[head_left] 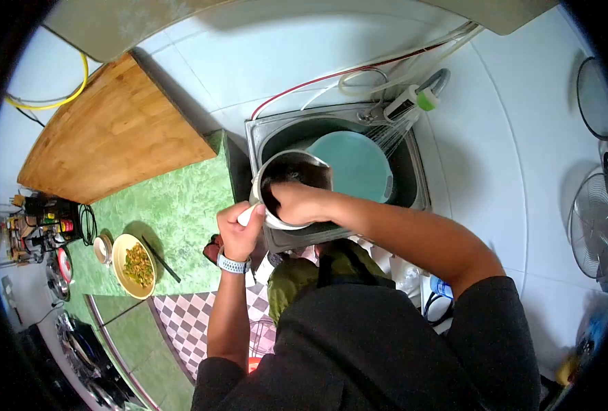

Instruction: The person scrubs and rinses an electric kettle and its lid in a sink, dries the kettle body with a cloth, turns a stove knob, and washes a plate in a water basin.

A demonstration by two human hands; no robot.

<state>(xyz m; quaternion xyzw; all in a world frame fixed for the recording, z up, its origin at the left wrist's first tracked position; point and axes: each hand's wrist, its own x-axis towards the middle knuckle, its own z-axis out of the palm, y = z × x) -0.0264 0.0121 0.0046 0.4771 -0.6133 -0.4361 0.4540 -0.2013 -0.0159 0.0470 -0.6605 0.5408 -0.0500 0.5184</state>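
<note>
A deep pot with a metal inner wall (321, 177) is tilted over the near left part of the sink (424, 195). My left hand (237, 231), with a watch at the wrist, is closed around its short white handle (249, 215). Down inside the pot is my right hand (298, 203), its fingers hidden by the wall and by dark, unclear contents. Just right of the pot, a pale turquoise basin (354, 162) stands in the sink. Water streams from a spray head (425, 101) at the back right toward the basin's edge.
On the green counter (180, 198) to the left are a yellow bowl of chopped food (134, 266), black chopsticks (162, 260) and a small cup (102, 249). A wooden board (119, 130) leans at the wall. Strainers (591, 222) hang at the right.
</note>
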